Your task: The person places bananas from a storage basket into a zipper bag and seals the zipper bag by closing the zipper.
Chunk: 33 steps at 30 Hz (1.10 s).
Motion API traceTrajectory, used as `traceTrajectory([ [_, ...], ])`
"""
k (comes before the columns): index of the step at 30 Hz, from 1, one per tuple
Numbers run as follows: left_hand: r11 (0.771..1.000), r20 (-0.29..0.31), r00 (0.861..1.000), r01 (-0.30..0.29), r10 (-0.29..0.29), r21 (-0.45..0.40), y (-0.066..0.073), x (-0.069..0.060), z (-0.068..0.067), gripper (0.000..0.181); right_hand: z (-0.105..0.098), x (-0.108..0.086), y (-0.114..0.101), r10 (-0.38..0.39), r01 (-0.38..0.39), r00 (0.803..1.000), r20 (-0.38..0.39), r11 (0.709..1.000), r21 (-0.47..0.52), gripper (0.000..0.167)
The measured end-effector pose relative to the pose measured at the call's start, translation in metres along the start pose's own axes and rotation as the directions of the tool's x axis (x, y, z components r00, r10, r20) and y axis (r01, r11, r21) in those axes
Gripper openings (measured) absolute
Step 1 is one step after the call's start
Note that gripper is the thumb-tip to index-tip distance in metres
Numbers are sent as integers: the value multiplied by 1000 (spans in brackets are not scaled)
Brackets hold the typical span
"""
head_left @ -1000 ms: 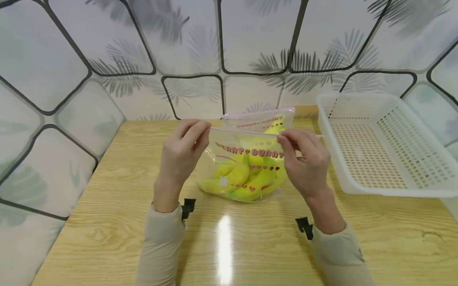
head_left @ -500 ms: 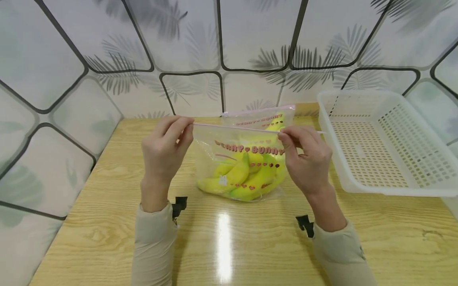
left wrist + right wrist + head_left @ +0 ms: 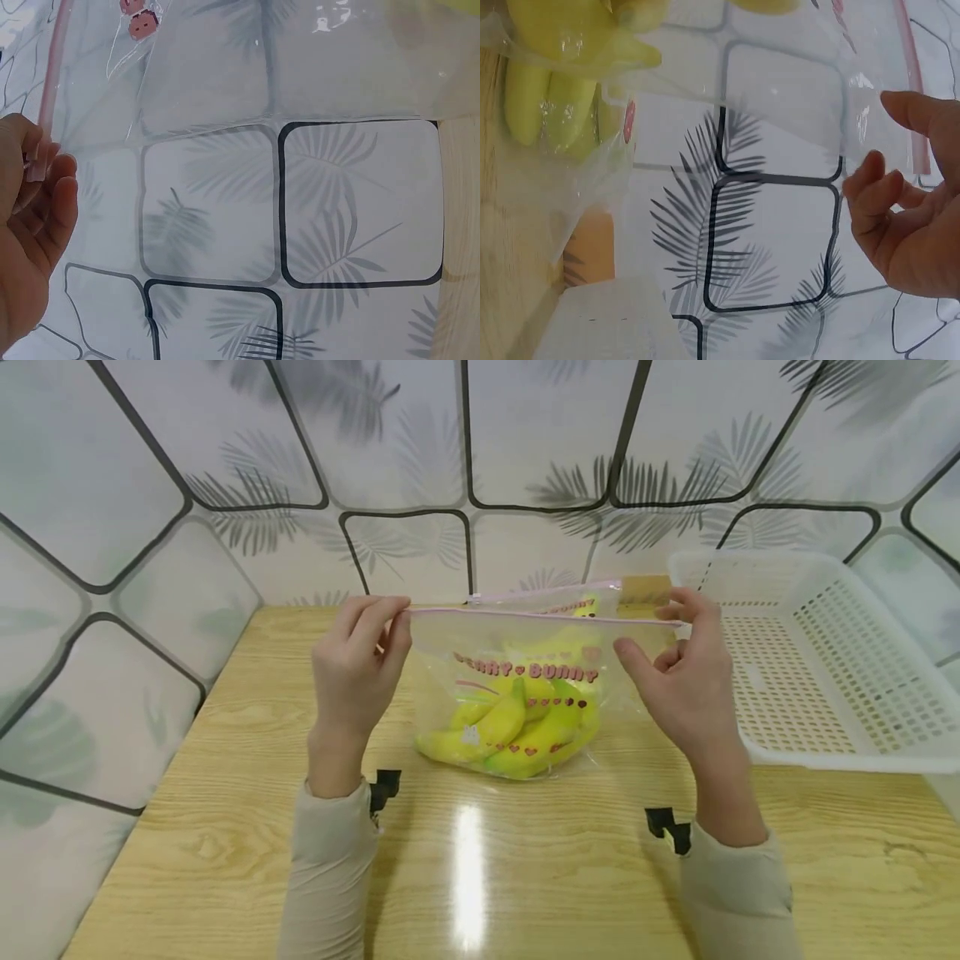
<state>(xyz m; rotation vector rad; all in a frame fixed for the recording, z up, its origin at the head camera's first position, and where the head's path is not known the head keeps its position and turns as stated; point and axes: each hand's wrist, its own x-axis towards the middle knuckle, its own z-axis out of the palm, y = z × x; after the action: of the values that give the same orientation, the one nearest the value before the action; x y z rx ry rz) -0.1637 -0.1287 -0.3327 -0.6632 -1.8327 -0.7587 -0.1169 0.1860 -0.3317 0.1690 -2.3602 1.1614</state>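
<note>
A clear zip bag [image 3: 442, 693] with pink "Berry Bunny" lettering stands on the table, several yellow bananas [image 3: 501, 722] lying in its lower part. My left hand [image 3: 352, 668] pinches the left end of its pink zip strip [image 3: 525, 614] between thumb and fingers, also plain in the left wrist view. Beside the strip's right end is my right hand [image 3: 693, 685], thumb spread apart from the fingers. In the right wrist view the strip [image 3: 913, 82] passes behind that thumb; whether the fingers touch it cannot be told. Behind stands a similar bag [image 3: 543, 592], mostly hidden, with yellow fruit inside.
A white perforated plastic basket [image 3: 847, 762] stands at the right, its left side partly behind my right hand. The wooden table [image 3: 217, 827] runs back to a patterned wall covering [image 3: 405, 435]. A tan patch [image 3: 645, 587] shows between the rear bag and the basket.
My left hand has moved left along the zip strip to its end. The right hand has let go of the strip's middle and moved right, its thumb and fingers now apart.
</note>
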Motion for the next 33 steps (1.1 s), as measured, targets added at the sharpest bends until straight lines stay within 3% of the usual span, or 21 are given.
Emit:
traceTrajectory([
  [1, 1000, 8, 1000, 12, -12, -7, 0, 0, 0, 11, -6, 1, 2, 66, -68, 994, 83, 997, 20, 67],
  [3, 999, 34, 998, 45, -44, -26, -1, -1, -1, 12, -15, 3, 8, 147, -166, 960, 237, 984, 59, 72],
  [7, 986, 132, 981, 151, -140, -71, -3, -2, -5, 23, -25, 5, 23, 148, -214, 865, 479, 973, 86, 58],
  [9, 968, 214, 953, 238, -216, -85, -5, -4, -8, 36, -24, 5, 29, 134, -200, 822, 554, 978, 59, 48],
  [10, 953, 272, 927, 290, -257, -86, -7, -6, -9, 43, -23, 5, 31, 133, -197, 802, 582, 979, 48, 45],
  [11, 935, 339, 892, 345, -298, -86, -8, -9, -11, 52, -21, 5, 33, 135, -194, 786, 603, 980, 34, 43],
  [12, 910, 413, 846, 406, -338, -87, -11, -12, -12, 60, -19, 5, 35, 135, -191, 771, 622, 981, 24, 43],
  [13, 878, 494, 784, 471, -375, -80, -14, -16, -13, 68, -17, 5, 36, 131, -184, 759, 638, 983, 17, 44],
  [14, 839, 578, 707, 539, -407, -70, -18, -21, -14, 75, -15, 6, 38, 127, -174, 750, 649, 985, 9, 47],
  [17, 726, 799, 427, 688, -424, 17, -30, -39, -19, 86, -8, 5, 41, 132, -171, 713, 689, 985, -11, 53],
  [19, 675, 890, 233, 730, -392, 105, -39, -52, -22, 89, -4, 5, 43, 137, -171, 688, 713, 985, -24, 57],
  [20, 674, 919, 157, 725, -363, 142, -43, -58, -23, 89, -1, 4, 44, 143, -180, 674, 725, 983, -26, 59],
  [21, 687, 938, 100, 707, -332, 168, -47, -64, -23, 89, 1, 4, 45, 148, -188, 665, 732, 982, -27, 60],
  [22, 710, 952, 59, 680, -300, 181, -49, -69, -23, 85, 4, 4, 45, 153, -193, 660, 735, 981, -31, 60],
  [23, 737, 961, 36, 650, -273, 185, -51, -73, -22, 79, 6, 4, 45, 160, -198, 659, 735, 980, -36, 59],
  [24, 758, 968, 29, 628, -248, 175, -53, -76, -21, 74, 8, 4, 45, 160, -199, 658, 736, 979, -36, 57],
  [25, 781, 974, 37, 604, -223, 156, -53, -78, -20, 68, 11, 4, 45, 154, -202, 658, 737, 979, -25, 55],
  [27, 814, 981, 72, 571, -180, 107, -52, -79, -17, 57, 16, 3, 46, 131, -200, 666, 734, 980, 6, 47],
  [30, 811, 982, 126, 584, -137, 38, -50, -78, -15, 55, 24, 2, 47, 58, -186, 700, 712, 977, 104, 27],
  [33, 801, 980, 150, 598, -134, 18, -49, -78, -14, 53, 31, 1, 47, -14, -194, 759, 651, 950, 247, 13],
])
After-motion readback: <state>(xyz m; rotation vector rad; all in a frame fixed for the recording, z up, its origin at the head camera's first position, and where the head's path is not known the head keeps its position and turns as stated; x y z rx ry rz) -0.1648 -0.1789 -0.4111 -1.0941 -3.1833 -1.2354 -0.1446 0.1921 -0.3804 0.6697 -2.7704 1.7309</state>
